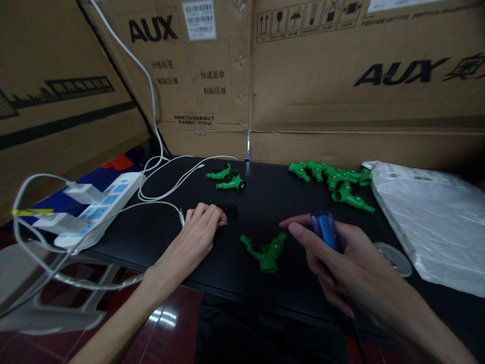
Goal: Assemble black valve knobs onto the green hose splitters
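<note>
My left hand (204, 222) rests on the black table with its fingers curled together at the edge of a pile of small black parts (230, 210). Whatever is between those fingertips is hidden. In front of me, between the hands, lies a green Y-shaped hose connector (268, 255). To its right, my right hand (341, 258) is closed around a blue-handled tool (326, 230), with the index finger stretched toward the connector. The tool's working end is out of sight. Behind the black parts sit two green connectors with black pieces on them (231, 182).
Several green connectors (337, 177) lie at the back right, beside a white plastic-wrapped package (435, 222). A clear round dish (394, 258) is partly behind my right hand. A white power strip (109, 207) with cables stands at left. Cardboard boxes (303, 101) wall off the back.
</note>
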Demonstrator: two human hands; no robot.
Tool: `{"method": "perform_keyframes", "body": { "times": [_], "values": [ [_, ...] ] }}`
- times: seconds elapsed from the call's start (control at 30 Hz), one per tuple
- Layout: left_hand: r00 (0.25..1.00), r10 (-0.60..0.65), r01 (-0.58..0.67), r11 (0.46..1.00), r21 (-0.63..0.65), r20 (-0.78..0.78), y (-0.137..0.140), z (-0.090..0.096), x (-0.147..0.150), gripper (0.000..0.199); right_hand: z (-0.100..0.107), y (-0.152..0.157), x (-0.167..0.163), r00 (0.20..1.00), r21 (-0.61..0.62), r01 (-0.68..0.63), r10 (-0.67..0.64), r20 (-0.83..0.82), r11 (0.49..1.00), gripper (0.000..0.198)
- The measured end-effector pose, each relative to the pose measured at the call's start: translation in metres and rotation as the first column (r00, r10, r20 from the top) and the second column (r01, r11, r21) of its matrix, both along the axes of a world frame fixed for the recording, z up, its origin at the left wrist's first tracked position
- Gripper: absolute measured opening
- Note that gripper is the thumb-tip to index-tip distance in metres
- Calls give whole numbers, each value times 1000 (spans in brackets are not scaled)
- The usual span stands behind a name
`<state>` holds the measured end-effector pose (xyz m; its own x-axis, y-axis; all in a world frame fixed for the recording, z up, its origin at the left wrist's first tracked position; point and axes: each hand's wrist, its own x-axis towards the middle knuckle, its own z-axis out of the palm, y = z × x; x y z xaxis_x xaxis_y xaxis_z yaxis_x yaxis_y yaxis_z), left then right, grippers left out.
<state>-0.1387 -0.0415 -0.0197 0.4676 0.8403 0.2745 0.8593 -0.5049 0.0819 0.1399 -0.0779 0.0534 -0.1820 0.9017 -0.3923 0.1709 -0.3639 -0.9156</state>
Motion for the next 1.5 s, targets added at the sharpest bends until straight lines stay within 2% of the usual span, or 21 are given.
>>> {"method": "perform_keyframes", "body": {
  "times": [0.27, 0.33, 0.43, 0.53, 0.6, 0.7, 0.83, 0.97, 1.2, 1.5],
  "values": [
    [957, -24, 52, 995, -89, 290, -3, 5, 8, 28, 10, 8, -4, 997, 45, 57, -55, -62, 997, 56],
    [914, -23, 87, 986, -142, 406, -6, 10, 14, 34, 14, 12, -4, 992, 88, 70, -61, -107, 994, 54],
    [816, 24, 134, 964, -229, 577, -12, 17, 26, 29, 22, 21, -5, 983, 173, 101, -71, -170, 980, 46],
    [731, 83, 167, 940, -296, 678, -17, 18, 38, 22, 35, 31, -9, 964, 265, 162, -95, -249, 950, 33],
    [681, 128, 169, 931, -325, 721, -19, 17, 45, 19, 46, 36, -13, 944, 295, 202, -105, -314, 934, 32],
    [632, 159, 157, 932, -326, 759, -19, 15, 51, 17, 64, 43, -20, 915, 321, 229, -90, -394, 919, 43],
    [599, 159, 161, 936, -312, 785, -19, 15, 52, 15, 78, 50, -28, 916, 357, 213, -60, -396, 909, 51],
    [592, 147, 178, 935, -307, 792, -18, 14, 50, 11, 73, 56, -35, 918, 370, 178, -18, -397, 912, 45],
    [572, -52, 319, 933, -164, 819, -15, 12, 52, 12, 58, 61, -40, 884, 412, 214, 4, -468, 886, 37],
    [639, -116, 324, 937, -129, 760, -14, 8, 51, 12, 62, 61, -46, 873, 458, 240, 17, -488, 856, 44]
  ]
}}
